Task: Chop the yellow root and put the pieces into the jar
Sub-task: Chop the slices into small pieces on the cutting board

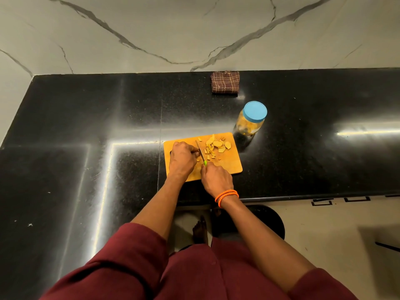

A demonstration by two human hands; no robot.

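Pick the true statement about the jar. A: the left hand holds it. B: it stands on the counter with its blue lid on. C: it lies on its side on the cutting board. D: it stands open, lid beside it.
B: the jar stands upright on the black counter, beyond the cutting board, with the blue lid on top.

A home kitchen: polished black granite counter (86,126) against a veined marble wall (151,29), with a folded checked cloth (225,82).

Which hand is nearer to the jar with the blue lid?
The right hand. It grips the knife at the near edge of the cutting board, below the jar. The left hand is further left on the board.
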